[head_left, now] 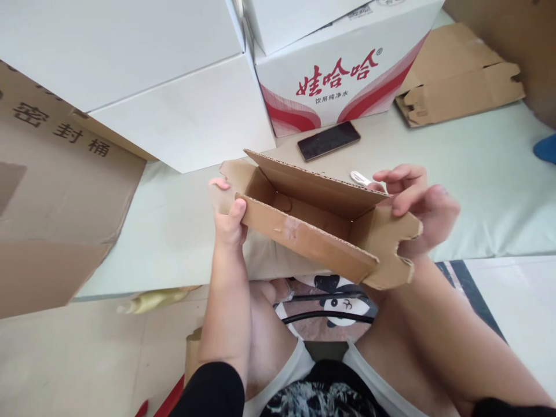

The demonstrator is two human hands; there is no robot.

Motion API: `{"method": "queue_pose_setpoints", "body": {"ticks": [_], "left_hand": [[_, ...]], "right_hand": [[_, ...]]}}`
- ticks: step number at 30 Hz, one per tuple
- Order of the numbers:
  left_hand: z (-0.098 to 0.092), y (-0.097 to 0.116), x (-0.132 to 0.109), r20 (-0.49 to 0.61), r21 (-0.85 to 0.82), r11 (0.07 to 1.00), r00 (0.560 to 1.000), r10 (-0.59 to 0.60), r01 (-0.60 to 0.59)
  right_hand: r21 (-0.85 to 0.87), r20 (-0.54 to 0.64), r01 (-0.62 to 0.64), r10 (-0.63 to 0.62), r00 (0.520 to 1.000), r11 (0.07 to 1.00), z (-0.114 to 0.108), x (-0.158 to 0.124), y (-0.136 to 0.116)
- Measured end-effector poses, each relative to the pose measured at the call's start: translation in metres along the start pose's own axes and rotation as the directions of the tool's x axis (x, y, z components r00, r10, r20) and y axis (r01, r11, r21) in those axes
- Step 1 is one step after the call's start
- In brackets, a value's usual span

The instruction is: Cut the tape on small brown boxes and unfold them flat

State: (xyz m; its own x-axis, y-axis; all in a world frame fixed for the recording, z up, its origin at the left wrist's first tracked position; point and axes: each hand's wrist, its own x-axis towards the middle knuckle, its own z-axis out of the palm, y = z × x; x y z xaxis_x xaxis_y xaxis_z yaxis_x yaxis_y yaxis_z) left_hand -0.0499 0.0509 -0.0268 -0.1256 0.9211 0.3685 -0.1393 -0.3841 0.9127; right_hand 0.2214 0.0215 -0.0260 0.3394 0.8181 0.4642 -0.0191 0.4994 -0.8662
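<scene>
A small brown corrugated cardboard box (304,231) is held up in front of me with its opening towards me and its flaps spread. My left hand (228,217) grips its left end, thumb on the near flap and fingers behind the left flap. My right hand (419,205) grips the right end, fingers curled over the top edge beside the notched right flap. The inside of the box looks empty.
A dark phone (329,140) lies on the pale green mat (478,191) behind the box. A white carton with red lettering (343,69), plain white boxes (174,110), a large brown carton (56,191) at left and flattened cardboard (460,87) at right surround the spot.
</scene>
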Motion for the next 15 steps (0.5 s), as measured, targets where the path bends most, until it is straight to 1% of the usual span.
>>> {"method": "queue_pose_setpoints", "body": {"ticks": [2,4,7,9,10,12,15], "left_hand": [[-0.001,-0.002,0.0,0.028,-0.012,1.0,1.0,-0.003,0.003],[-0.005,-0.004,-0.001,0.117,-0.038,0.999,0.993,-0.028,0.032],[-0.015,-0.006,-0.002,0.285,0.018,0.997,0.955,-0.082,0.08],[-0.021,-0.006,-0.003,0.36,0.095,0.992,0.926,-0.108,0.079],[-0.024,-0.006,-0.003,0.375,0.126,0.99,0.92,-0.112,0.069],[-0.026,-0.006,-0.003,0.363,0.168,0.985,0.926,-0.101,0.041],[-0.024,-0.008,-0.003,0.281,0.14,0.99,0.959,-0.034,-0.006]], "right_hand": [[-0.006,-0.01,-0.056,0.056,0.998,0.998,0.0,0.003,0.005],[0.043,-0.035,-0.119,0.12,0.992,0.992,0.002,0.004,0.009],[0.152,-0.078,-0.167,0.18,0.98,0.974,0.007,0.004,0.013],[0.183,-0.093,-0.165,0.185,0.978,0.969,0.008,0.005,0.013],[0.189,-0.091,-0.163,0.182,0.979,0.968,0.008,0.005,0.013],[0.18,-0.088,-0.157,0.175,0.981,0.971,0.007,0.006,0.012],[0.148,-0.127,-0.177,0.196,0.972,0.973,0.007,0.008,0.015]]}}
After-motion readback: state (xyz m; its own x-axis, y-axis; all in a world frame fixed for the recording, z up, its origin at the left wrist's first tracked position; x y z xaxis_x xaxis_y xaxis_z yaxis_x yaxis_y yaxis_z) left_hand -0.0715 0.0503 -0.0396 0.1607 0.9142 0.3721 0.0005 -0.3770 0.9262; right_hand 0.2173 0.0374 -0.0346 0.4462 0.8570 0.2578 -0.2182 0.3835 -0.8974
